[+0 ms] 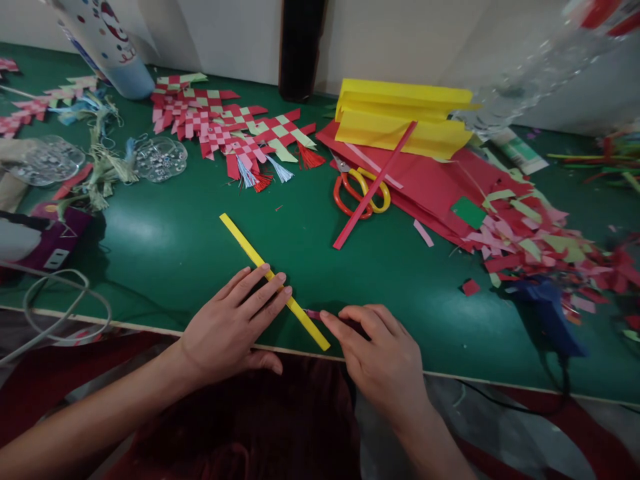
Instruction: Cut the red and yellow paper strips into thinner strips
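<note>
A folded yellow paper strip (245, 243) lies slantwise on the green tabletop, its lower end near the front edge. My left hand (233, 323) rests flat over it, fingertips pressing on its middle, thumb out past the table edge. Beside the strip's lower part, my right hand (377, 347) is closed around a slim purple tool (313, 314) with a thin pale tip. It looks like a craft knife; most of it is hidden by the fingers. The tip points at the strip's right edge; whether it touches is too small to tell.
Scissors (353, 200) lie under a red strip (373, 190), near red sheets (415, 180) and folded yellow paper (400, 137). Paper scraps (530, 233) and a blue glue gun (550, 313) are on the right. Woven paper pieces (220, 123), bead boxes (160, 160) and a bottle (115, 53) stand left.
</note>
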